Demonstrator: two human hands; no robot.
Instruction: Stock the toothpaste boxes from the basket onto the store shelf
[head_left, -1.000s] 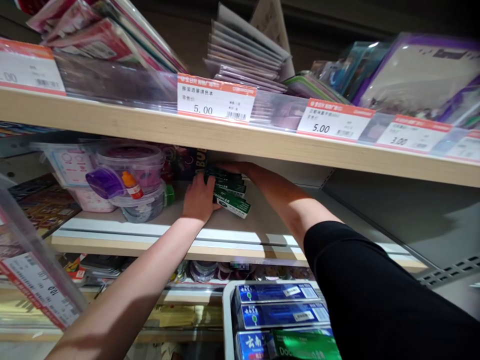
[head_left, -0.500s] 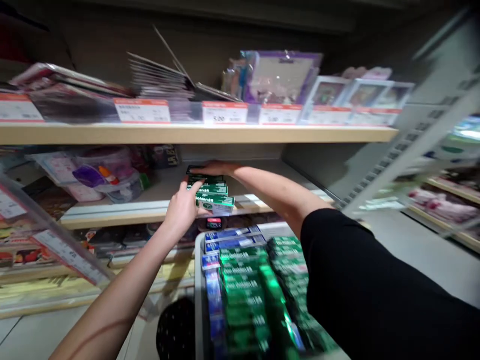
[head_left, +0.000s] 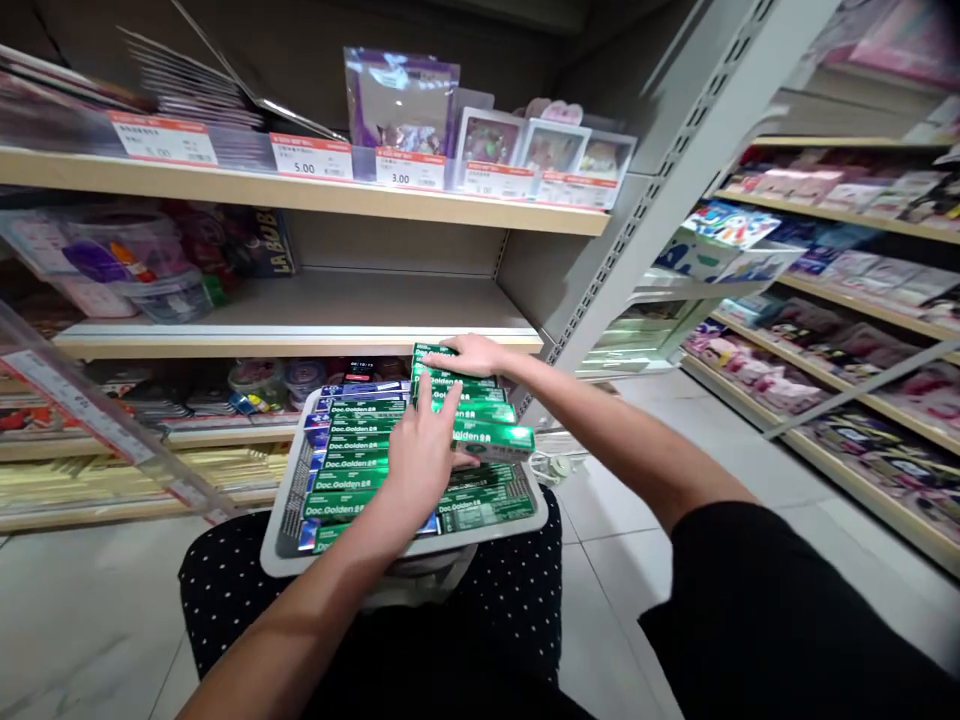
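Long, narrow green cartons marked Doc.Golden (head_left: pixel 499 437), shaped like toothpaste boxes, are held in a row between my two hands over a grey-rimmed basket (head_left: pixel 279 555). My left hand (head_left: pixel 420 445) grips the near side of the row, two fingers stretched across the top. At the far end, my right hand (head_left: pixel 474 356) is pressed against the last cartons, its fingers partly hidden. Under them the basket holds more green cartons (head_left: pixel 349 463) in columns, with blue boxes (head_left: pixel 319 438) along its left side. It rests over my lap.
Ahead is a bare grey shelf board (head_left: pixel 360 300) with a plastic tub (head_left: pixel 161 260) at its left. Above, packaged goods (head_left: pixel 401 110) stand behind price tags. A slotted metal post (head_left: pixel 600 270) rises at right, with other stocked shelves (head_left: pixel 847 270) beyond.
The row of green cartons has come off the shelf and back toward me, over the basket, still between both hands. My view has turned right and down.
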